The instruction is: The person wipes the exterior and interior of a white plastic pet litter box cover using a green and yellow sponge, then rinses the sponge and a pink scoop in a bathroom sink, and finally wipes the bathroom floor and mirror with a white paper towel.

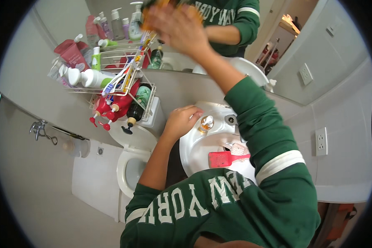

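Far out at nine o'clock, a metal wall fitting (39, 129) sits on the grey wall, and just right of it, toward ten o'clock, hangs the white wire rack (149, 96), packed with a red tube (72, 53), white bottles (89, 77) lying on their sides, toothbrushes (122, 76) slanting across the front, and red pump bottles (107, 109) and a dark pump bottle (134, 112) hanging nozzle-down from the lower tier. Below the rack, at seven o'clock from centre, the white toilet (128, 165) shows its open bowl. Moving to the middle now: the left hand (181, 121) is curled narrow, fingers folded in, resting on the rim of the white sink (194, 149) at its ten o'clock edge, touching the basin and just beside the small amber-topped tap knob (205, 123). Up at twelve o'clock, the right hand (178, 25) is raised against the mirror (277, 49), blurred, fingers spread fairly wide over something orange (153, 6); whether it truly grips it I cannot tell. Back down in the basin, at four o'clock from the left hand, lies a pink flat brush or comb (223, 158), handle pointing right, partly under the green sleeve (260, 124). Out at three o'clock, a white wall socket (320, 141) sits on the tiles.
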